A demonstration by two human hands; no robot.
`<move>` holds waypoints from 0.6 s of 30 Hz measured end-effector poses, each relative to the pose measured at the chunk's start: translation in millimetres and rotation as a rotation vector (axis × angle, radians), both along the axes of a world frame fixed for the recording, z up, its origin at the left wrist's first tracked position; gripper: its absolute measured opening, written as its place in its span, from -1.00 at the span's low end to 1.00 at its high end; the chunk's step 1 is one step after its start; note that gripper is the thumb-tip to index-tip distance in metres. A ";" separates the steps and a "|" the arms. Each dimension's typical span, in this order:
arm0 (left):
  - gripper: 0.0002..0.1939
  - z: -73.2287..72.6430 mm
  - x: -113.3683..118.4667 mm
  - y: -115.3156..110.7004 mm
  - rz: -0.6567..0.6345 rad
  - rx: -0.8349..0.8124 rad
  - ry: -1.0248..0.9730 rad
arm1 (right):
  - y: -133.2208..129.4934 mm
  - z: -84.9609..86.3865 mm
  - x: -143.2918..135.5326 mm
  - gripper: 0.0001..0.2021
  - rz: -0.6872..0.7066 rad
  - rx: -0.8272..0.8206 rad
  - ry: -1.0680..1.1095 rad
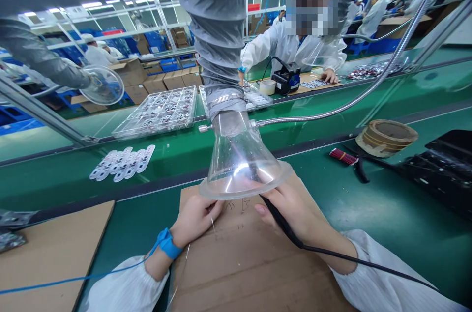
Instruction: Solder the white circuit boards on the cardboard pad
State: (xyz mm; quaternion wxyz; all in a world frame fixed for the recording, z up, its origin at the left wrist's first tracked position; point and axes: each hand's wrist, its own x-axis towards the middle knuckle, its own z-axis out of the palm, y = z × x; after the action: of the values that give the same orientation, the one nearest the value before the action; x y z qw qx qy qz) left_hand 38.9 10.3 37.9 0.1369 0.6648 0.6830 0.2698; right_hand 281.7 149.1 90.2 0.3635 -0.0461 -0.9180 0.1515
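Two hands work on a brown cardboard sheet (236,263) that lies on the green desk (387,213). The left hand (195,218) has its fingers pinched together on a thin wire (213,226), which sticks down over the cardboard. A blue strap (167,244) sits on that wrist, with a blue cord (73,280) running off to the left. The right hand (295,204) has its grip closed round a black tool (275,213) with a black cable (368,263) that runs back over the arm. The tip of the tool is hidden under a clear funnel (241,164). The funnel hangs just above both hands, at the end of a grey hose (217,37).

Farther back on the desk lie a row of small white parts (123,162) and a clear tray (158,111) full of parts. To the right sit a tan spool (387,137), red sticks (342,156) and a black box (446,169). Across the desk another person in a white coat (291,46) leans over, one hand (330,76) flat on the far side, near a roll of tape (267,87).
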 end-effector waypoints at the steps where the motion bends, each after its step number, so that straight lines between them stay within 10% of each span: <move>1: -0.54 -0.7 -0.3 -0.2 0.000 -0.002 0.000 | 0.1 -0.8 0.7 -0.61 0.002 -0.007 -0.003; 18: -0.49 3.3 1.2 0.1 -0.009 -0.040 -0.028 | 3.4 4.2 -7.1 -0.58 -0.010 -0.014 0.003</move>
State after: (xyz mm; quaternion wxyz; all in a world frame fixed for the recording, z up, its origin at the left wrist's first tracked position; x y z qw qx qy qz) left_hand 40.0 10.4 41.1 0.1609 0.6612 0.6832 0.2649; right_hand 274.5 152.5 94.5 0.3652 -0.0529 -0.9161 0.1565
